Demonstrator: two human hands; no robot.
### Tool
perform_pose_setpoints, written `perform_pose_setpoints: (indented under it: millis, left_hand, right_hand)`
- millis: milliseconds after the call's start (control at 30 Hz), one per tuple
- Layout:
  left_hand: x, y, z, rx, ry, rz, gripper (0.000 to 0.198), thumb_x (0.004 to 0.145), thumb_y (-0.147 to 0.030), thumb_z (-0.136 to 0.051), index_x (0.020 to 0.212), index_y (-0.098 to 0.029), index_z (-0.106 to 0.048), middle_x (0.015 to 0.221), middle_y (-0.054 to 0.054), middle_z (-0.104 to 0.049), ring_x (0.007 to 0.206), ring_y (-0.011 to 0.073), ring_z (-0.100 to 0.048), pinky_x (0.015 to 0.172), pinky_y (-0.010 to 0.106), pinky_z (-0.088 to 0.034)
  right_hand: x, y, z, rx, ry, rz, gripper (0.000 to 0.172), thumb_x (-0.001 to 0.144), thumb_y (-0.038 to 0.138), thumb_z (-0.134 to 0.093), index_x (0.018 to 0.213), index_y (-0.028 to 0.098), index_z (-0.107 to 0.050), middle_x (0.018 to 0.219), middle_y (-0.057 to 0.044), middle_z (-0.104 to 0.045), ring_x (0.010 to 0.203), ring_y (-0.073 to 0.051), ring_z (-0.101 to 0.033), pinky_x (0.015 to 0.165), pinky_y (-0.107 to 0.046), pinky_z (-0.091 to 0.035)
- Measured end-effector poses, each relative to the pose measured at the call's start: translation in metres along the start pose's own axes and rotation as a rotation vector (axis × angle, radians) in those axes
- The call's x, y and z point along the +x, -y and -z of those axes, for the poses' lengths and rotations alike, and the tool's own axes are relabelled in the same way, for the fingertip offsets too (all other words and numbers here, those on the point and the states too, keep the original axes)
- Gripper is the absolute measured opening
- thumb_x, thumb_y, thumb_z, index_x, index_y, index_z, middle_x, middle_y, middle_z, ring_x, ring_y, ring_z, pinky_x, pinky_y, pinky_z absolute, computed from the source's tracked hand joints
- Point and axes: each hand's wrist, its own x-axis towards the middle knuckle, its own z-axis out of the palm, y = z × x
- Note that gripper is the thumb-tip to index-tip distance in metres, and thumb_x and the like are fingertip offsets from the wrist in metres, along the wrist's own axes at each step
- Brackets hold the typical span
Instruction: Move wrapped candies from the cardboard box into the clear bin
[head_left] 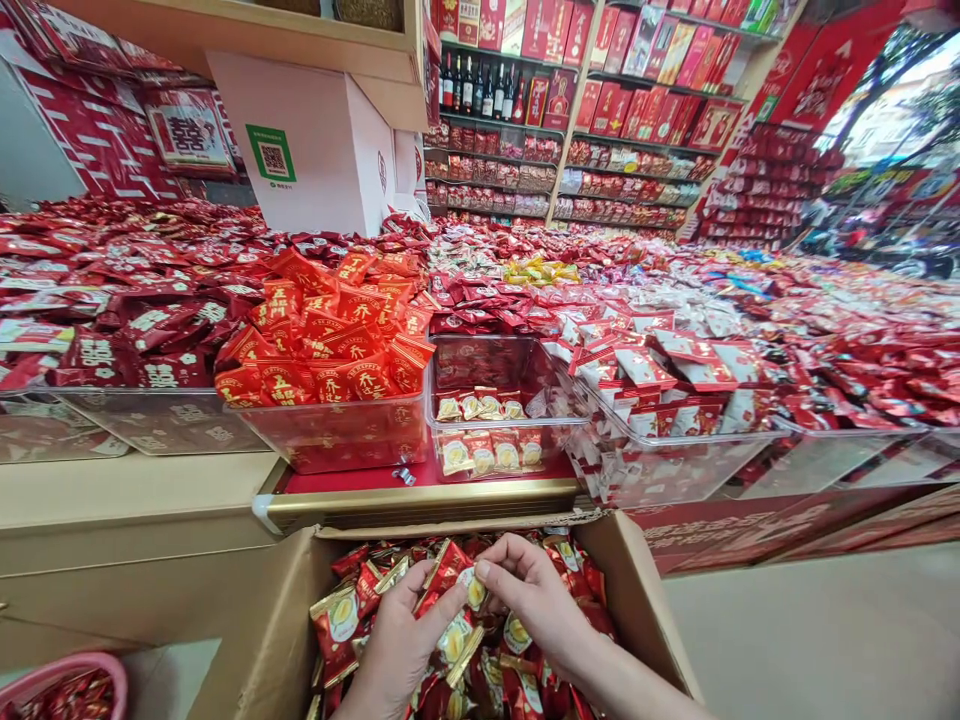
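Candy packet (471,592) pinched between both hands (over carton (645,600)).

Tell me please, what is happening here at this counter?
A person reaches both hands into a cardboard box full of red and gold candy packets. The left hand and right hand together pinch one packet. On the counter above, a clear bin is almost empty beside heaped ones.
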Motion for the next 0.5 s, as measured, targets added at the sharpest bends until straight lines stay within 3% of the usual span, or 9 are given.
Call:
perform_pose_setpoints:
  millis: [133,333,500]
  left_hand:
    - [0.002,0.000,0.003,0.129,0.058,-0.079,0.029,0.066,-0.031,-0.067,0.092,-0.017,-0.064,0.089,0.003,-0.069,0.084,0.0196,-0.060,0.078,0.025,-0.046]
    - [0.004,0.002,0.005,0.104,0.017,-0.069,0.029,0.062,-0.032,-0.070,0.087,-0.017,-0.064,0.088,0.003,-0.070,0.085,0.0214,-0.061,0.077,0.026,-0.047]
    - [0.008,0.007,0.012,0.062,0.033,-0.071,0.030,0.058,-0.033,-0.073,0.082,-0.018,-0.066,0.082,0.004,-0.070,0.077,0.0217,-0.062,0.073,0.027,-0.049]
  right_hand:
    - [0.001,-0.003,-0.002,-0.065,0.038,0.060,0.037,0.063,0.047,-0.065,0.071,0.014,-0.050,0.061,0.002,-0.048,0.055,-0.007,-0.041,0.055,-0.021,-0.034]
    - [-0.002,-0.001,-0.003,-0.145,0.022,0.105,0.037,0.067,0.050,-0.060,0.065,0.014,-0.049,0.058,0.003,-0.044,0.054,-0.008,-0.037,0.053,-0.021,-0.032]
    - [0.002,-0.008,0.000,-0.132,0.100,0.075,0.038,0.064,0.050,-0.062,0.072,0.015,-0.052,0.061,0.003,-0.047,0.056,-0.009,-0.041,0.054,-0.021,-0.034]
